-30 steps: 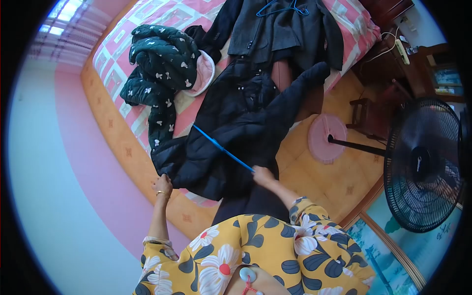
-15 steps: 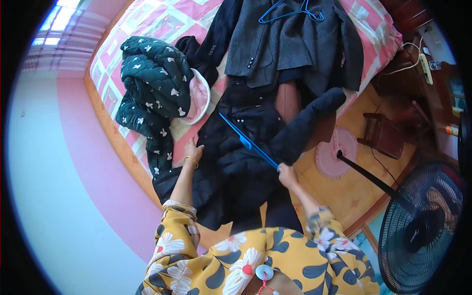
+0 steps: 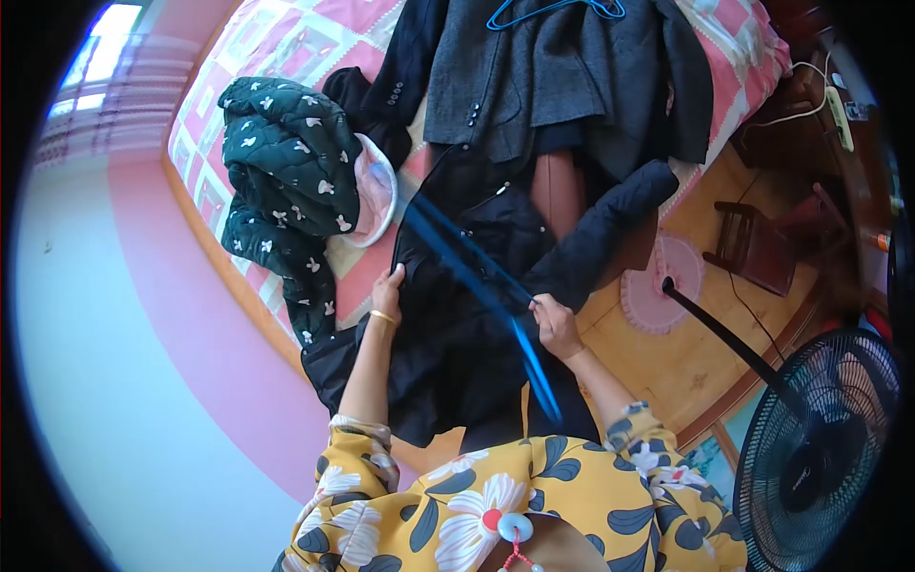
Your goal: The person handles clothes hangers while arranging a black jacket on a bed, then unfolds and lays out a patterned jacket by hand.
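A black jacket [image 3: 448,296] lies spread over the bed's near edge, one puffy sleeve stretched to the right. My left hand [image 3: 388,291] is closed on the left edge of this jacket, thumb on top. In my right hand [image 3: 556,325] is a blue clothes hanger [image 3: 477,283], pinched by the fingers. The hanger is blurred by motion; it slants above the jacket, one end near the collar and the other toward my body. Left of the jacket rests a dark green quilted coat [image 3: 291,157] with white rabbit prints and a pink lining.
A grey blazer [image 3: 572,95] with another blue hanger [image 3: 558,11] on it lies farther up the bed [image 3: 276,48]. To the right stand a black fan [image 3: 815,458], a wooden chair [image 3: 753,248] and a stool with a round pink cover [image 3: 662,286].
My left hand has gone from open fingers beside the jacket to gripping its edge. My right hand has turned the hanger, which now shows its wider outline instead of edge-on.
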The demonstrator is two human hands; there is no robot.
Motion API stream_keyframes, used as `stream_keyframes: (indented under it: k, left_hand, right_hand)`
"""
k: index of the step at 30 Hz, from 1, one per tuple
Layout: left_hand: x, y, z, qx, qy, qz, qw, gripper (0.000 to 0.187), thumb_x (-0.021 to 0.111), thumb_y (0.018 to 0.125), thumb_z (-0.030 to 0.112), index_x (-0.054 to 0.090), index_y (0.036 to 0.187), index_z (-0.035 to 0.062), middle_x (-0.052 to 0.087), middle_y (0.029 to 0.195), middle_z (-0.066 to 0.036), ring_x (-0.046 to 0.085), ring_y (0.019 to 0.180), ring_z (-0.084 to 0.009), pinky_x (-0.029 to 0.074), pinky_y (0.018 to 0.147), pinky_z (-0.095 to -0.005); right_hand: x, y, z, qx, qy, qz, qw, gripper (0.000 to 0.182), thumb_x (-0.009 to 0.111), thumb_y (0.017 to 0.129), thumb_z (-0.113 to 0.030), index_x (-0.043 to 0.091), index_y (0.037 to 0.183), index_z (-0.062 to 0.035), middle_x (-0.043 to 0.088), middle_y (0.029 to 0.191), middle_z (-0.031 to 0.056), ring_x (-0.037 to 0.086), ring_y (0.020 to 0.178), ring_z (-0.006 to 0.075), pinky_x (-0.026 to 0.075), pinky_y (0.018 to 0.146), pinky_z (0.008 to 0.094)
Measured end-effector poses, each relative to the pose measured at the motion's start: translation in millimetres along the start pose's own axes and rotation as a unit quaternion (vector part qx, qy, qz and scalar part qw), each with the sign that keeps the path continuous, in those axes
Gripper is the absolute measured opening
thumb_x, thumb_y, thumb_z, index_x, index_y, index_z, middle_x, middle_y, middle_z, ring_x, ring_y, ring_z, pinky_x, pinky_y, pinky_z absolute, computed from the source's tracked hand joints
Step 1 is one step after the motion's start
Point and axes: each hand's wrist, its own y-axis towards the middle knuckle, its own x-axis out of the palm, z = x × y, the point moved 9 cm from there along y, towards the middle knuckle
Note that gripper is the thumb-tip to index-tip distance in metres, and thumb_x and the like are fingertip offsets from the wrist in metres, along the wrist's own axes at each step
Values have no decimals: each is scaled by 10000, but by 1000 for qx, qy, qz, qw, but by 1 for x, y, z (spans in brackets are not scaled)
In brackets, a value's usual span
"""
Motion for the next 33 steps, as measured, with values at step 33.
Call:
stream_keyframes:
  k: [33]
  left_hand:
    - [-206,-186,-22,206,67,237,947,319,552,877,256,577,691,-1,452,644,18,385,628,-83,350,597,-248]
  right_hand:
    - [109,-236,120,242,-107,-43,963,162,463,844,-124,589,824,-23,627,745,181,620,746,356,469,622,396]
